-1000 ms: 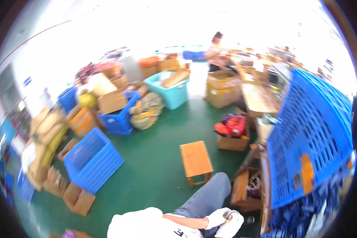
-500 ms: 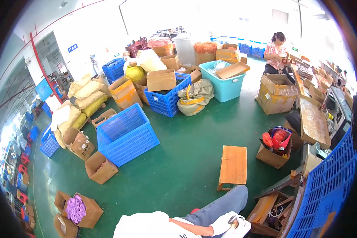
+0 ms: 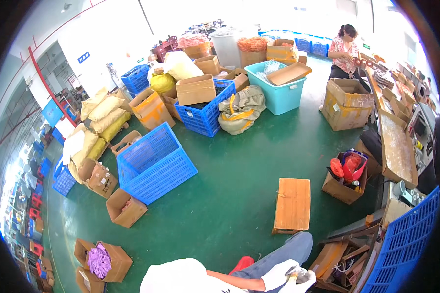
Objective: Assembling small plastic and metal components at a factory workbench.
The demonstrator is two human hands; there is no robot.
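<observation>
Head-worn fisheye, angled down, hands [image 3: 277,276] at lower edge

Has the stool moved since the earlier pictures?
No: the stool keeps its place left of the carton of red bags; the view itself shifted.

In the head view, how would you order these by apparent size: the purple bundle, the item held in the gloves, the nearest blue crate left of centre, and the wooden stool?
1. Blue crate
2. Wooden stool
3. Purple bundle
4. Held item, partly hidden
</observation>
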